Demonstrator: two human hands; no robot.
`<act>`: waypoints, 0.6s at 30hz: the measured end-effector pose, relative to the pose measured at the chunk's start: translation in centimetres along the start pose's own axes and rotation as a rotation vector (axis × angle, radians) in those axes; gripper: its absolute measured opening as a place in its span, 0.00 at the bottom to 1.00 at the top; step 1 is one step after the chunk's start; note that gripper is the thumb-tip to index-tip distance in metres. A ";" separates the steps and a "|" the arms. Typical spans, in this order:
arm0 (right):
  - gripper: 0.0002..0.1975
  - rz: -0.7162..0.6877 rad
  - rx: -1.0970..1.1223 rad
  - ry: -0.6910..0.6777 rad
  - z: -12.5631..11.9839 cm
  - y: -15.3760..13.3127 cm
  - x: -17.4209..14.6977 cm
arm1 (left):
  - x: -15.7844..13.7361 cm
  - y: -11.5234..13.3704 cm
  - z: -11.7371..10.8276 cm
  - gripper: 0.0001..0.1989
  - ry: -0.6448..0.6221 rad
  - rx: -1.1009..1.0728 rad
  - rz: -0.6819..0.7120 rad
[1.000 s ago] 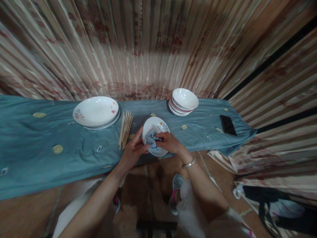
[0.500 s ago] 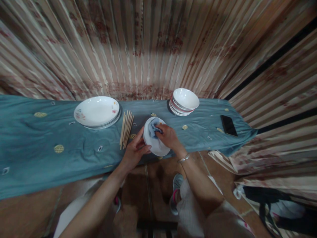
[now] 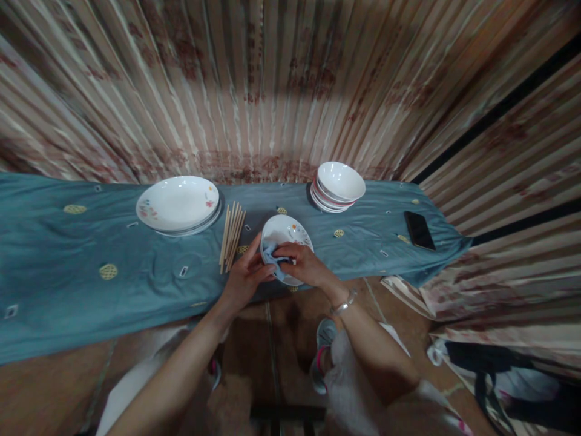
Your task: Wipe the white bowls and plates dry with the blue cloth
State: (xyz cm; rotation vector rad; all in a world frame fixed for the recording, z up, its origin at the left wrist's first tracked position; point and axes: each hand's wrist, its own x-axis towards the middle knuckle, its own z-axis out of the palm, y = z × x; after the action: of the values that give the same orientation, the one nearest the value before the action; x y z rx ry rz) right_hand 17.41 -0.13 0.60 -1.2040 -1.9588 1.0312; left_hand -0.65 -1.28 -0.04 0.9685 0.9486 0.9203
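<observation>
A small white plate (image 3: 285, 227) with a coloured print near its far rim lies in front of me, close to the table's near edge. My left hand (image 3: 247, 272) grips its left rim, thumb on top and fingers at the outer side. Bunched in my right hand (image 3: 304, 264) is a blue cloth (image 3: 272, 257), pressed against the near left part of the plate's face. My right fingers are closed on the cloth and cover part of it. Several wooden chopsticks (image 3: 232, 236) lie just left of the plate.
Large white plates (image 3: 179, 203) are stacked at the back left. A stack of white bowls (image 3: 340, 181) stands at the back right, with a black phone (image 3: 419, 229) farther right. A blue-green cloth (image 3: 149, 284) covers the table; a pleated curtain (image 3: 272, 91) hangs behind it.
My right hand has slid the blue cloth from the plate's far part toward me, to its near left side, uncovering the print. My left hand keeps its grip on the rim.
</observation>
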 end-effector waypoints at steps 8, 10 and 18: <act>0.10 0.119 -0.012 -0.204 -1.4 0.8 -1.3 | 0.1 -0.1 -0.1 0.52 -0.022 0.015 0.018; 0.11 0.155 -0.050 -0.245 -1.8 0.8 -1.6 | 0.1 -0.1 0.0 0.51 -0.029 0.009 0.025; 0.11 0.355 -0.452 -0.243 -2.8 0.4 -2.1 | 0.1 -0.1 -0.1 0.51 -0.030 0.022 0.041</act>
State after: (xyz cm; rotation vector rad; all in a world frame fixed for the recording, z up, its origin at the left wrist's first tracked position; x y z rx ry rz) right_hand 20.65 -1.12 1.46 -1.7950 -2.3017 0.9654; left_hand -0.65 -1.21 -0.17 1.0211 0.9179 0.9291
